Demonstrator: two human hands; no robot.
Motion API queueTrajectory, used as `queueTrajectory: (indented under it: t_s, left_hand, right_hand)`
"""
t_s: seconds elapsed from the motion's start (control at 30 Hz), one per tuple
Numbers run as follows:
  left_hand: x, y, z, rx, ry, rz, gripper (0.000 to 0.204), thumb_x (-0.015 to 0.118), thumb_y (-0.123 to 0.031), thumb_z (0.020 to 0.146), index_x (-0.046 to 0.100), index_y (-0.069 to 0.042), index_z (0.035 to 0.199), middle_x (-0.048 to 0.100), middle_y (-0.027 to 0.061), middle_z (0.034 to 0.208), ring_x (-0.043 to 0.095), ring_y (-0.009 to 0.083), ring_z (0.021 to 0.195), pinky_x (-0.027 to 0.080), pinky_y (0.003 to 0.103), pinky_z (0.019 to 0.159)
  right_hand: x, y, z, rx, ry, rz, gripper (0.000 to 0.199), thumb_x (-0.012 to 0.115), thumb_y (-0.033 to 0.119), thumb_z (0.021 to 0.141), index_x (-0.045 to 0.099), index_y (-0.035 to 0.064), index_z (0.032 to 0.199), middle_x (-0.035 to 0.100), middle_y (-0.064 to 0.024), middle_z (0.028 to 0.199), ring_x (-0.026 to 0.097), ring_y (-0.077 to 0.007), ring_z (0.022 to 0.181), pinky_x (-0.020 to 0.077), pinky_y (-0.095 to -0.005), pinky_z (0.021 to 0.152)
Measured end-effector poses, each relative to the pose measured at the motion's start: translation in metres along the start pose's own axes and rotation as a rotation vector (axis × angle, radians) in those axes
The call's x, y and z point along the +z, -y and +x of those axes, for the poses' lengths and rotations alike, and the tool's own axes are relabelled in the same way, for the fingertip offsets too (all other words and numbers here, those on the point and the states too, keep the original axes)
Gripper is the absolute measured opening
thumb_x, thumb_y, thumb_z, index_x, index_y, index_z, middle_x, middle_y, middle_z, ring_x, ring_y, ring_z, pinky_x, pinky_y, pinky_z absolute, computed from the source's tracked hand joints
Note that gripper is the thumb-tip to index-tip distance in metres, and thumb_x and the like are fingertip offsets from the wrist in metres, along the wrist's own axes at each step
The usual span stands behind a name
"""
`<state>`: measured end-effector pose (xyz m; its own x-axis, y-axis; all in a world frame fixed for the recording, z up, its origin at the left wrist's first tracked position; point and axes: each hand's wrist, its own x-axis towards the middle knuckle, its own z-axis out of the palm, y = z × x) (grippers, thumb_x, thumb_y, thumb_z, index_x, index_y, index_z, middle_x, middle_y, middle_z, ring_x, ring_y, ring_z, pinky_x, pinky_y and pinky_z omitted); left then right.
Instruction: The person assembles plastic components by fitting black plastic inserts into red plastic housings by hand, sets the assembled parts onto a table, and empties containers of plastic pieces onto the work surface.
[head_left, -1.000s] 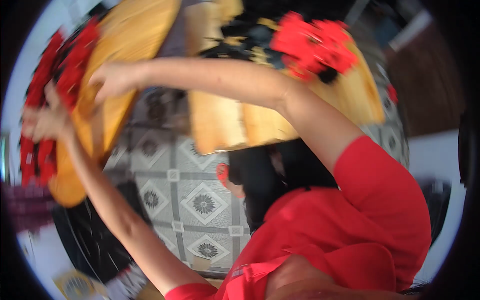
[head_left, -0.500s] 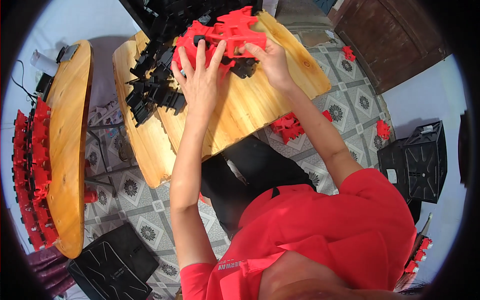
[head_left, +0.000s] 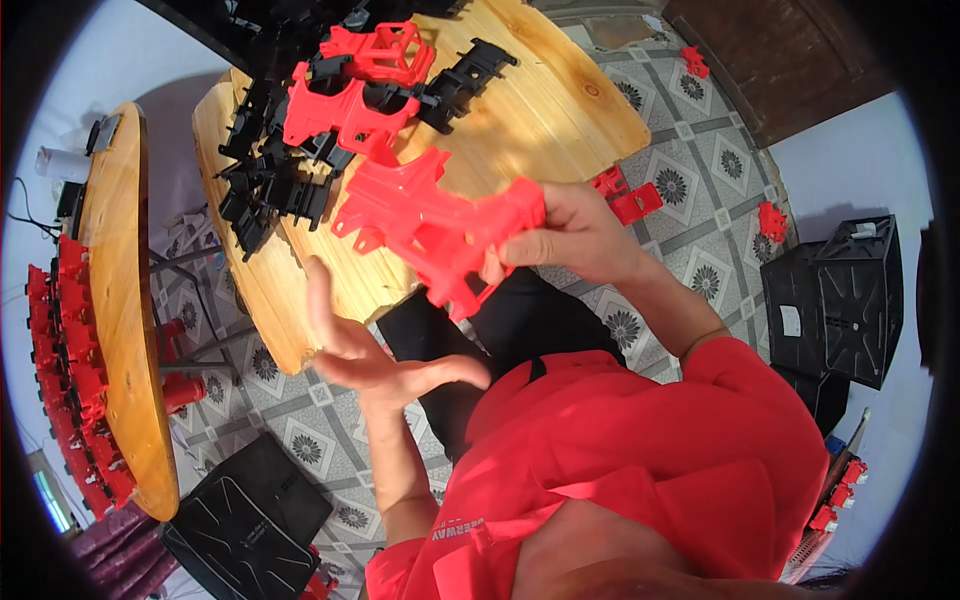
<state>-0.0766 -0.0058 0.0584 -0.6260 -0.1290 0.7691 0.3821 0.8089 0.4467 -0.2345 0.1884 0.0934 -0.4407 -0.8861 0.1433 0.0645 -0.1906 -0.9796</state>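
Observation:
A red moulded plastic frame with cut-out openings is gripped at its right end by my right hand, fingers and thumb closed round it. It hangs tilted above my lap and the table's near edge. My left hand is empty, thumb and fingers spread, just below and left of the frame and apart from it. Beyond, more red plastic frames lie on the wooden table among a heap of black plastic parts. One black part lies to the right of the heap.
At the left, a second wooden table has a row of red and black parts beside it. Black crates stand on the floor at lower left, others at right. Red pieces lie on the tiled floor.
My right hand has drawn the red frame off the pile, toward my body. My left hand has let go and moved down to near my lap, its fingers spreading.

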Motion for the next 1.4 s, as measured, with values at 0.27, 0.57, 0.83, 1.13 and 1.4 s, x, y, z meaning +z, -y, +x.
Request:
queueTrajectory:
  t_s: [0.27,0.57,0.83,1.13,1.4]
  left_hand:
    - [0.037,0.006,-0.042,-0.693,-0.428,-0.423,0.117,0.091,-0.016,0.061,0.016,-0.007,0.15,0.043,0.0112,0.134,0.052,0.0268,0.117,0.05,0.043,0.094]
    - [0.022,0.009,-0.057,-0.953,-0.595,-1.325,0.074,0.072,-0.031,0.085,0.034,-0.011,0.145,0.046,0.0107,0.14,0.052,0.0226,0.115,0.044,0.044,0.102]
    - [0.039,0.015,-0.041,-0.983,-0.503,-1.415,0.066,0.067,-0.034,0.089,0.037,-0.012,0.144,0.054,0.0106,0.132,0.051,0.0229,0.121,0.043,0.044,0.104]
    - [0.028,0.02,-0.051,-1.014,-0.576,-1.377,0.061,0.064,-0.038,0.091,0.043,-0.012,0.141,0.051,0.0193,0.138,0.05,0.029,0.128,0.042,0.049,0.107]
    - [0.02,0.023,-0.051,-1.051,-0.558,-1.28,0.057,0.06,-0.041,0.094,0.044,-0.012,0.14,0.053,0.0185,0.135,0.05,0.0291,0.127,0.041,0.048,0.107]
  right_hand:
    - [-0.038,-0.03,0.084,-0.187,-0.172,-0.53,0.039,0.056,0.033,0.099,0.063,0.0005,0.12,0.063,-0.0135,0.116,0.064,-0.0151,0.091,0.0518,-0.0285,0.079]
    - [-0.15,-0.087,0.136,-0.139,-0.117,-0.762,0.045,0.054,0.024,0.098,0.048,0.0137,0.141,0.048,-0.0147,0.133,0.054,-0.0273,0.115,0.0422,-0.0345,0.098]
    - [-0.124,-0.062,0.127,0.026,-0.29,-1.583,0.056,0.074,0.02,0.075,0.057,0.0191,0.128,0.058,-0.0097,0.111,0.058,-0.0301,0.107,0.0475,-0.0384,0.091]
    - [-0.13,-0.097,0.042,-0.003,-0.614,-0.635,0.044,0.072,0.019,0.083,0.055,-0.0009,0.119,0.06,-0.0124,0.123,0.053,-0.0245,0.121,0.0392,-0.0372,0.104]
    - [-0.122,-0.004,0.022,-0.107,-0.582,-1.579,0.026,0.058,0.013,0.09,0.067,0.0057,0.113,0.067,-0.0114,0.114,0.061,-0.029,0.11,0.0443,-0.0384,0.097]
